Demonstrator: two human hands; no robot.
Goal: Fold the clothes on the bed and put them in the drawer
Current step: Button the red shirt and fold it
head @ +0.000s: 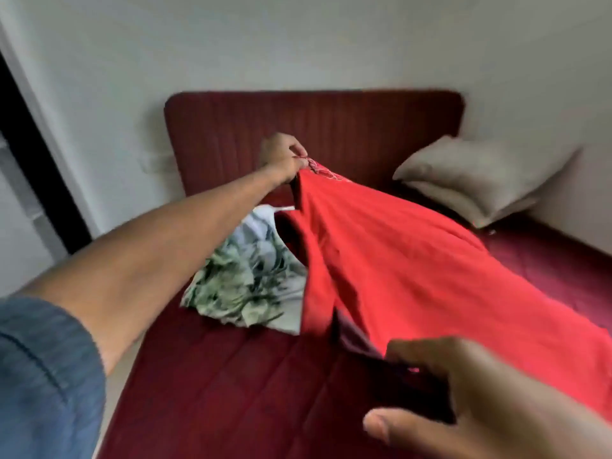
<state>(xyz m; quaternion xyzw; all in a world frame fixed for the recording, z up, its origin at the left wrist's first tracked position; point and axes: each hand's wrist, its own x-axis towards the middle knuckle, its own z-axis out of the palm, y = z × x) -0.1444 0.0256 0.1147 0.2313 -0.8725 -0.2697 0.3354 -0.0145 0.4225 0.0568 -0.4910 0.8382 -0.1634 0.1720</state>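
Left hand [284, 157] reaches far out over the bed [205, 385], fingers pinched round a bunched end of the red garment [397, 260], up near the dark red headboard [314, 127]. From that pinch the cloth runs slack and sloping toward the near right, where the right hand [463, 392] comes in with the thumb low and the fingers curled above a dark fold of the same cloth; blur hides the contact, so I cannot tell whether it grips or only nears the edge

As I judge it, the step in hand is spreading this piece flat before the first fold. To do it well, the near hand needs a firm hold on the hem or corner opposite the far pinch, then both hands should draw apart until the cloth is taut, with no twist along its length, and lower it onto bare mattress to the right of the other clothes. Laying it over that pile would make the fold lumpy

Going left to right: a blue sleeve [43, 376] at the near left, then a crumpled green and white printed garment [241, 279] lying on the bed just left of the red one, partly hidden behind it. The red garment is plain bright red, soft and wrinkled, with some pale marking by the far pinch, too blurred to read. A beige pillow [477, 177] leans at the far right
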